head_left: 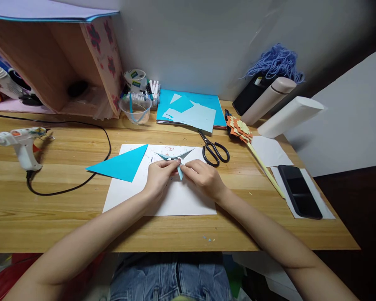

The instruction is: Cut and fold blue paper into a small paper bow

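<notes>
Over the white sheet (191, 205), with open room toward its near edge and scissors (208, 143) by its far right corner, pinching folded pale-blue paper (180, 173) close to the sheet's far edge between inward-angled left hand (158, 177) and right hand (203, 177).

One view, head-worn, from over the near edge of the table (25, 221), facing forward and down, close in, wall (188, 46) past the far edge.

Scissors (209, 144) obstruct just beyond right hand (203, 176); room along near table edge (181, 244).
</notes>
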Available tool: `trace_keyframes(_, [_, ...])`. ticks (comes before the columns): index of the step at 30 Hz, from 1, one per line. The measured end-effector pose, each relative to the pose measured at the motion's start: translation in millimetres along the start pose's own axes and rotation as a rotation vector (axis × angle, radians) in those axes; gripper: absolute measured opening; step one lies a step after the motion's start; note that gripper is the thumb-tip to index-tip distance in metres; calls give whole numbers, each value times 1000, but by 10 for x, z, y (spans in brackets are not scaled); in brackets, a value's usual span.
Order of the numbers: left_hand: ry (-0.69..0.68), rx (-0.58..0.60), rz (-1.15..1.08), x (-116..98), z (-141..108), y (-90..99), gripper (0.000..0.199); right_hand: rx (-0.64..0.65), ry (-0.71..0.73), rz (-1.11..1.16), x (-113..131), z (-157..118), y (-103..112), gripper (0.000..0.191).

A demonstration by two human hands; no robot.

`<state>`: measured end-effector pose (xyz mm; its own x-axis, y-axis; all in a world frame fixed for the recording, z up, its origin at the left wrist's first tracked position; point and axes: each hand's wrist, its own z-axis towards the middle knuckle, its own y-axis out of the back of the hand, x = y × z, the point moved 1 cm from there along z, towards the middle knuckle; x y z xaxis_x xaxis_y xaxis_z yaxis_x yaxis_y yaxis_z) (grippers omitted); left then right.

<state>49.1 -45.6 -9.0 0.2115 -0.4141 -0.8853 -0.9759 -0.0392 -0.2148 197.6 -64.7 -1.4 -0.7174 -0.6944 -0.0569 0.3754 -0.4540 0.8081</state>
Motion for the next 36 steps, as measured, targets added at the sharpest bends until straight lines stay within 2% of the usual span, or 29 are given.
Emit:
trace_keyframes(6, [-2, -1, -2, -8, 13, -6, 27, 8, -34, 51, -26, -14, 2, 17])
trace_keyframes(17, [9, 5, -44, -5, 20, -7, 31, -95, 185, -103, -74, -29, -3, 14])
trace_keyframes(24, [8, 1, -30, -2, 11, -11, 31, -65, 238, -108, -110, -13, -12, 12])
trace_keyframes(31, [-36, 20, 8, 14, -3, -5, 29, -34, 101, 67, -130, -31, -41, 12])
trace_keyframes(33, [-40, 21, 11, 17, -9, -7, 30, -41, -24, 219, -110, -23, -31, 10])
trace_keyframes(36, [-68, 20, 25, 12, -23, -12, 30, -58, -370, 522, -83, -14, -36, 9])
